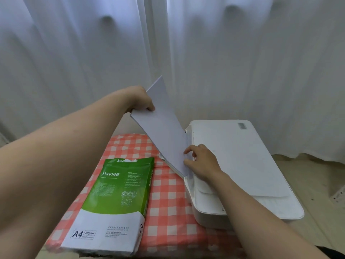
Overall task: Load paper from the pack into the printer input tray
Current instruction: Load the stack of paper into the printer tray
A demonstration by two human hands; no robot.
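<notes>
A thin stack of white paper [164,126] slants down from upper left into the input tray [183,176] on the left side of the white printer [242,165]. My left hand [141,99] grips the stack's raised upper end, thumb on top. My right hand [200,161] rests over the printer's left edge, with its fingertips touching the lower end of the sheets at the tray. The green and white A4 paper pack [113,202] lies on the table to the left of the printer, its far end torn open.
A red and white checked cloth [168,202] covers the small table. White curtains [242,62] hang close behind. To the right of the printer is pale floor [317,184] with a white power strip [338,196].
</notes>
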